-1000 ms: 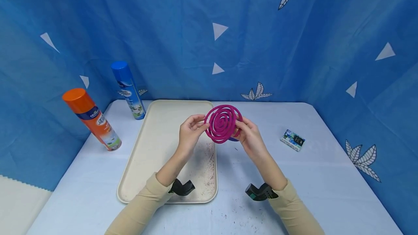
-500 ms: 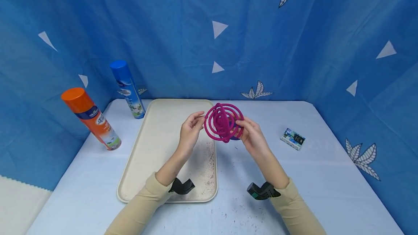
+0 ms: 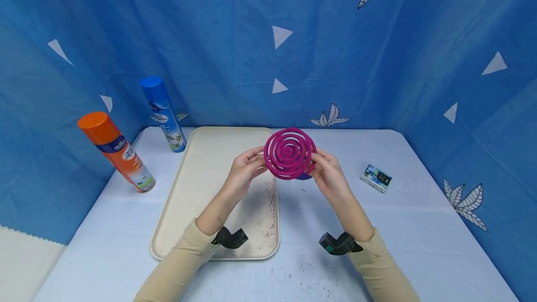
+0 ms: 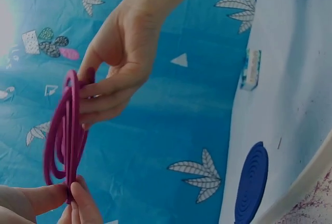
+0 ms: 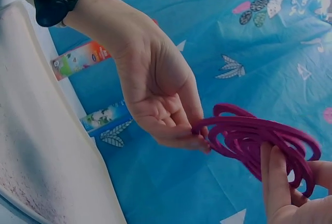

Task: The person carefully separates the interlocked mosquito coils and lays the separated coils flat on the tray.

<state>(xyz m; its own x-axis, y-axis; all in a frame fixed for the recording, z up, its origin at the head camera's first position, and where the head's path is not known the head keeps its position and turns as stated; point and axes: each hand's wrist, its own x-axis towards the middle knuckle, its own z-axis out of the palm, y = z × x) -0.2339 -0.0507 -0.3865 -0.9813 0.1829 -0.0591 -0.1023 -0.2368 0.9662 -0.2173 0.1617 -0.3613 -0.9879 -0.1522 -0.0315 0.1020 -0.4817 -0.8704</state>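
A magenta mosquito coil, a spiral with its rings partly spread apart, is held up above the table between both hands. My left hand pinches its left edge; the left wrist view shows thumb and fingertips on either side of the rim. At the opposite edge my right hand holds the coil, thumb on the near face and fingers behind. Seen edge-on in the left wrist view, the magenta coil shows several separated loops. A blue coil lies on the table behind it, mostly hidden in the head view.
The cream tray lies under my left arm, dark reddish crumbs along its right side. An orange-capped spray can and a blue-capped spray can stand left of it. A small box lies at the right. Blue curtain surrounds the table.
The coil's rings have swung from twisted out to flatter, facing the head camera. My left fingers, looser half a second ago, pinch the edge now. Both hands hold it slightly higher and farther right.
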